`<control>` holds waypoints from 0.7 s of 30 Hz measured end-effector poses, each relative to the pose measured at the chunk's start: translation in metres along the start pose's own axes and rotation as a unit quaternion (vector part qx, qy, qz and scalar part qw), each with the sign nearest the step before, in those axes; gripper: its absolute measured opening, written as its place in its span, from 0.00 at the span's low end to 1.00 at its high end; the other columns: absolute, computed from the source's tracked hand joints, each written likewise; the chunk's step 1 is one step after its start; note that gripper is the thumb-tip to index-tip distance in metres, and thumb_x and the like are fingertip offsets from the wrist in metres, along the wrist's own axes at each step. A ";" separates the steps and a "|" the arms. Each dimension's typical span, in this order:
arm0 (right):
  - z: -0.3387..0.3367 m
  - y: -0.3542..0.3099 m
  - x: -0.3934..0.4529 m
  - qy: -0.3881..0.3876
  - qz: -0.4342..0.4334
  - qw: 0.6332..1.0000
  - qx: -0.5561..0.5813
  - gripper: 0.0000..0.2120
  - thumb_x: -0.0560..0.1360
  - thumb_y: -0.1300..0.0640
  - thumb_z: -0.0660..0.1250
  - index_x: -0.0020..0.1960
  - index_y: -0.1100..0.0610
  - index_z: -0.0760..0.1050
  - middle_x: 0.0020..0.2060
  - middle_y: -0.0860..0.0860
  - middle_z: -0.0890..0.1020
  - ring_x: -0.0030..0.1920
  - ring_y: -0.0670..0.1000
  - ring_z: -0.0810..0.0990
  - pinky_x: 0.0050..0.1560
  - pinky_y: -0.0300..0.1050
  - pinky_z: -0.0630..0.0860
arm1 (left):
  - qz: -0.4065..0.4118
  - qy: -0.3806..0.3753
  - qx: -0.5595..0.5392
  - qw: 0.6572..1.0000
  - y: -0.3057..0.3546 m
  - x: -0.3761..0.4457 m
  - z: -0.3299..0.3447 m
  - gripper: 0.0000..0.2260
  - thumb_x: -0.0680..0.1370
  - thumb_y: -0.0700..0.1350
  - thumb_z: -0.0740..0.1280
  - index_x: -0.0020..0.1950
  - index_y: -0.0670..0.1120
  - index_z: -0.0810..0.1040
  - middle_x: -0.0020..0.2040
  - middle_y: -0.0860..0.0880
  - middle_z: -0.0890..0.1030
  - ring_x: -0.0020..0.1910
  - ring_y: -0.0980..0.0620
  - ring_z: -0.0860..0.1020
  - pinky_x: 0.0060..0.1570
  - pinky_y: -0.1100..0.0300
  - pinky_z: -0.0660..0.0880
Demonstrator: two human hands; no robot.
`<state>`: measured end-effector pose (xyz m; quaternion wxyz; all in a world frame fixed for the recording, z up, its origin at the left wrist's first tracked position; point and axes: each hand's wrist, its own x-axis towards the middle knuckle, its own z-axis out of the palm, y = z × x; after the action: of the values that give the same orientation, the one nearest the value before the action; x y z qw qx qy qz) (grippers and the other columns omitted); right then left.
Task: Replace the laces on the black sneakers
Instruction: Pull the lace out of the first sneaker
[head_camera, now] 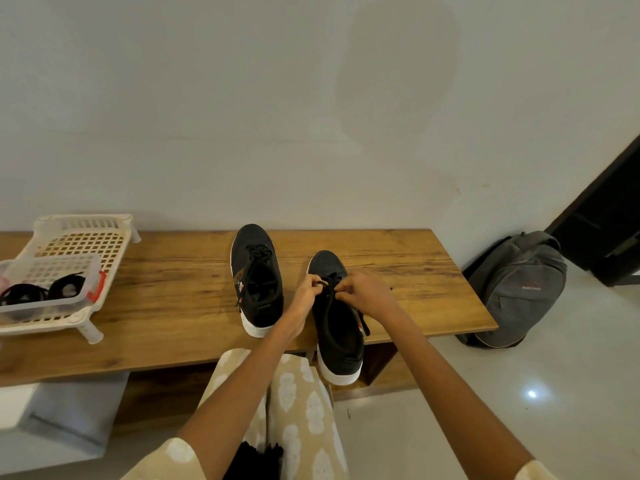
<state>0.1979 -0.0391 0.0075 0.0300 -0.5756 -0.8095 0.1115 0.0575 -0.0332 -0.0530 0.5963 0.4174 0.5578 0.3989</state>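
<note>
The grey backpack (517, 289) on the floor carries a small pale logo with a line of lettering under it, too blurred to read. No other writing, brand, number or sign can be made out.

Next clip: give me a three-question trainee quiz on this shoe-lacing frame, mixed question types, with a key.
1. True or false: both hands work on the right sneaker.
2. Where are the spare black laces? A) in the clear box in the white rack B) on the backpack C) on the floor
3. Fill in: the left sneaker stands on the ____.

Key:
1. True; the left hand and right hand pinch its lace near the toe.
2. A; clear box, rack, backpack on the floor.
3. bench.
</note>
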 end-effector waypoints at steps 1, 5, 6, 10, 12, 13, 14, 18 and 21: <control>-0.002 -0.003 0.001 0.003 -0.015 0.999 -0.033 0.11 0.77 0.53 0.64 0.56 0.52 0.81 0.52 0.49 0.81 0.52 0.49 0.77 0.44 0.41 0.71 | 0.008 -0.002 0.015 1.000 0.001 0.000 0.001 0.04 0.81 0.37 0.56 0.52 0.44 0.70 0.53 0.44 0.74 0.52 0.50 0.72 0.47 0.61 0.69; -0.015 -0.013 0.011 -0.011 -0.001 0.999 -0.053 0.09 0.73 0.52 0.66 0.47 0.54 0.83 0.43 0.49 0.81 0.41 0.48 0.76 0.30 0.37 0.64 | 0.085 -0.066 0.072 0.992 0.007 -0.003 -0.002 0.10 0.79 0.33 0.60 0.51 0.49 0.70 0.51 0.50 0.75 0.54 0.52 0.73 0.56 0.59 0.70; -0.021 -0.013 0.017 -0.010 0.016 0.999 -0.026 0.08 0.72 0.52 0.67 0.43 0.55 0.83 0.39 0.48 0.81 0.37 0.47 0.76 0.28 0.37 0.63 | 0.093 -0.090 0.082 0.988 0.009 -0.005 -0.004 0.11 0.78 0.33 0.61 0.54 0.48 0.70 0.52 0.51 0.76 0.54 0.54 0.74 0.57 0.60 0.70; -0.048 -0.022 0.040 -0.003 0.029 0.999 0.039 0.14 0.69 0.56 0.66 0.26 0.54 0.69 0.24 0.56 0.71 0.26 0.49 0.65 0.27 0.40 0.59 | 0.093 -0.100 0.071 0.988 0.010 -0.010 -0.007 0.08 0.78 0.40 0.66 0.57 0.44 0.77 0.52 0.51 0.80 0.52 0.60 0.76 0.54 0.65 0.71; -0.046 -0.026 0.044 -0.010 0.023 0.999 0.045 0.16 0.69 0.57 0.65 0.24 0.55 0.66 0.21 0.53 0.67 0.25 0.49 0.62 0.29 0.42 0.60 | 0.096 -0.072 0.070 0.990 0.009 -0.008 -0.005 0.07 0.78 0.43 0.67 0.53 0.43 0.81 0.50 0.49 0.82 0.51 0.57 0.78 0.53 0.64 0.72; -0.041 -0.025 0.044 -0.007 0.034 0.998 0.059 0.14 0.70 0.57 0.64 0.26 0.57 0.70 0.23 0.54 0.72 0.26 0.51 0.66 0.29 0.43 0.62 | 0.096 -0.050 0.060 0.992 0.009 -0.006 -0.004 0.06 0.78 0.43 0.66 0.52 0.43 0.81 0.48 0.48 0.82 0.50 0.55 0.78 0.51 0.64 0.73; -0.035 -0.022 0.043 -0.006 0.044 0.996 0.081 0.13 0.72 0.56 0.64 0.32 0.59 0.77 0.29 0.56 0.78 0.29 0.52 0.71 0.31 0.45 0.67 | 0.092 -0.028 0.040 0.995 0.010 -0.005 -0.004 0.06 0.78 0.43 0.66 0.51 0.44 0.82 0.46 0.48 0.83 0.48 0.54 0.79 0.48 0.65 0.73; -0.010 -0.002 0.022 -0.019 0.081 0.982 0.172 0.11 0.77 0.48 0.64 0.47 0.55 0.80 0.39 0.53 0.83 0.38 0.49 0.80 0.41 0.43 0.76 | 0.069 0.011 0.006 0.998 0.019 0.004 -0.009 0.09 0.78 0.41 0.65 0.56 0.41 0.81 0.47 0.48 0.83 0.47 0.53 0.80 0.45 0.65 0.75; 0.003 0.009 0.011 -0.007 0.091 0.971 0.219 0.10 0.77 0.53 0.65 0.51 0.58 0.80 0.41 0.51 0.82 0.41 0.48 0.81 0.41 0.39 0.78 | 0.050 0.004 0.000 0.999 0.023 0.005 -0.008 0.09 0.79 0.37 0.63 0.55 0.37 0.80 0.40 0.47 0.81 0.39 0.53 0.79 0.36 0.68 0.77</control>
<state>0.2017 -0.0265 0.0019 0.1393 -0.6254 -0.7098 0.2926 0.0491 -0.0208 -0.0328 0.5729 0.4431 0.5389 0.4300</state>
